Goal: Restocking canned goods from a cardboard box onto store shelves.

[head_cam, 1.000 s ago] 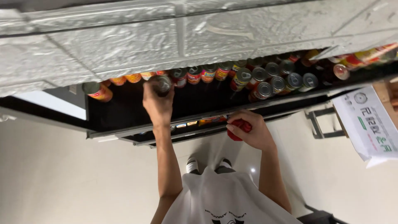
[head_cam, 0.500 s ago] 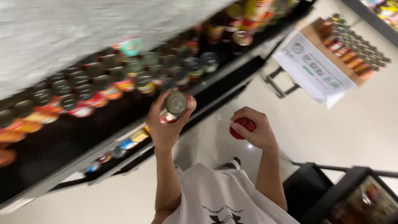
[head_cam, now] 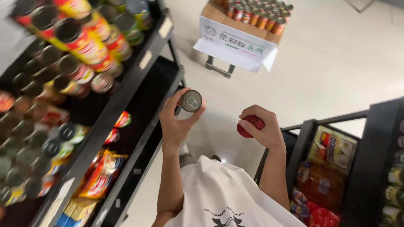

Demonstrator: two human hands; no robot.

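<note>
Both hands are up in front of the person, over a white shirt [head_cam: 227, 197]. Left hand [head_cam: 179, 122] holds a small can [head_cam: 191, 101] by its sides, with the thumb on one side and the fingers on the other. The can's shiny top with a pull ring faces the camera. It is in the air, just beside the edge of the black shelf [head_cam: 139, 80] on the left, not on it.

Right hand [head_cam: 263, 128] is closed around a red thing [head_cam: 250, 125]. Only a bit of red shows between the fingers, so I cannot tell what it is. The two hands are near each other but do not touch.

On the left shelf many cans [head_cam: 80, 42] lie in rows with red and yellow labels. They look blurry. Lower down on that shelf are yellow and red bags [head_cam: 101, 174].

Far ahead on the pale floor [head_cam: 336, 63] stands a cardboard box [head_cam: 246, 25] full of more cans, with a white paper sign [head_cam: 235, 44] hanging on its front. It sits on a small metal stand [head_cam: 219, 67].

On the right is another black rack [head_cam: 370, 147]. It holds packets [head_cam: 332, 149] in yellow and red, and a few jars at the far edge.
</note>
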